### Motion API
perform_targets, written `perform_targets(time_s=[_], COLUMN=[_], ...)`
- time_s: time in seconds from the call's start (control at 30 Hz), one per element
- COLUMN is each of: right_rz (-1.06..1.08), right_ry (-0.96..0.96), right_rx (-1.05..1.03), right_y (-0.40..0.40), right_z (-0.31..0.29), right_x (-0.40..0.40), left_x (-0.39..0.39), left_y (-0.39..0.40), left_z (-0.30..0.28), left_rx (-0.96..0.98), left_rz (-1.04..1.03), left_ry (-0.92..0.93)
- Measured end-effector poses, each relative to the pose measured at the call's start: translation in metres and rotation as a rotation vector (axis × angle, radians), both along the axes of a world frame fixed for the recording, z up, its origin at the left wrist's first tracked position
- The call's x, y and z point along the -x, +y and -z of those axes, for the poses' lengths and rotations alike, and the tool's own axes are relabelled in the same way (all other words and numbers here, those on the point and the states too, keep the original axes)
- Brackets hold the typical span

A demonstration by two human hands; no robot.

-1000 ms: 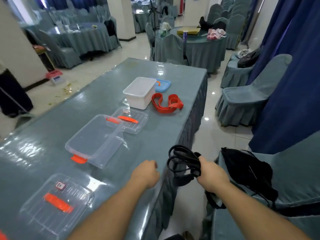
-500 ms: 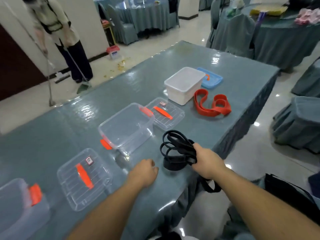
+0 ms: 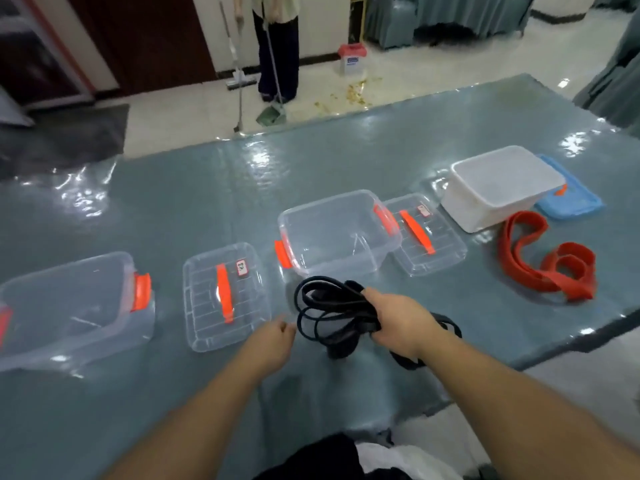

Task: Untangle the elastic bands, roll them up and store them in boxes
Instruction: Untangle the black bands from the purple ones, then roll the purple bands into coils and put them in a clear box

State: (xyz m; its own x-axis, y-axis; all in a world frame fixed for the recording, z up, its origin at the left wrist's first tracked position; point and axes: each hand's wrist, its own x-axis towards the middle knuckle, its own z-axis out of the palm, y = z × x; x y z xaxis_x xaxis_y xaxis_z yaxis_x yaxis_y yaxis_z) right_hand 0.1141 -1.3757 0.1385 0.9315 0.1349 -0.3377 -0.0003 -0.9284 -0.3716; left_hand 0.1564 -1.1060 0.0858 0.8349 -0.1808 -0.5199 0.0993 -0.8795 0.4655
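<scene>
Over near table (image 3: 173, 410) edge, centre: right hand (image 3: 398, 323), fingers curled round tangled black elastic bands (image 3: 325, 313), held just above tabletop. Just left: left hand (image 3: 273, 344), fingers loosely curled, holding nothing. Beyond: clear box (image 3: 337, 233), clear lid (image 3: 225, 296). Far right: red band (image 3: 547, 261), lying loose beside white box (image 3: 502, 185).

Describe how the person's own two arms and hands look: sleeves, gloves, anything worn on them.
Both forearms are bare for as far as they show, with no sleeve in view. The left hand and the right hand wear no gloves. No watch, bracelet or ring shows on either wrist or on the visible fingers. No markings can be seen.
</scene>
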Motion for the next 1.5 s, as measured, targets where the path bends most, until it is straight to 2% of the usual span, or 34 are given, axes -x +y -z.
perform_targets(time_s=[0.23, 0.47, 0.67, 0.83, 0.93, 1.3, 1.5], right_rz=[-0.296, -0.52, -0.516, -0.492, -0.438, -0.497, -0.478], right_ry=[-0.06, -0.069, -0.085, 0.043, 0.035, 0.036, -0.013], right_rx=[-0.029, 0.081, 0.195, 0.337, 0.333, 0.244, 0.184], right_y=[-0.011, -0.058, -0.081, -0.072, -0.067, -0.066, -0.022], right_z=[0.021, 0.065, 0.109, 0.13, 0.129, 0.097, 0.075], right_x=[-0.041, -0.051, -0.048, -0.037, -0.035, -0.016, -0.012], left_x=[0.014, 0.049, 0.07, 0.074, 0.075, 0.097, 0.107], left_y=[-0.002, -0.043, -0.068, -0.076, -0.083, -0.075, -0.039], left_z=[0.012, 0.03, 0.03, 0.026, 0.021, 0.018, 0.002], left_rx=[-0.012, -0.088, -0.124, -0.2, -0.222, -0.194, -0.229], left_rz=[-0.274, -0.4, -0.429, -0.388, -0.362, -0.4, -0.417], left_ry=[0.098, 0.187, 0.243, 0.21, 0.191, 0.12, 0.033])
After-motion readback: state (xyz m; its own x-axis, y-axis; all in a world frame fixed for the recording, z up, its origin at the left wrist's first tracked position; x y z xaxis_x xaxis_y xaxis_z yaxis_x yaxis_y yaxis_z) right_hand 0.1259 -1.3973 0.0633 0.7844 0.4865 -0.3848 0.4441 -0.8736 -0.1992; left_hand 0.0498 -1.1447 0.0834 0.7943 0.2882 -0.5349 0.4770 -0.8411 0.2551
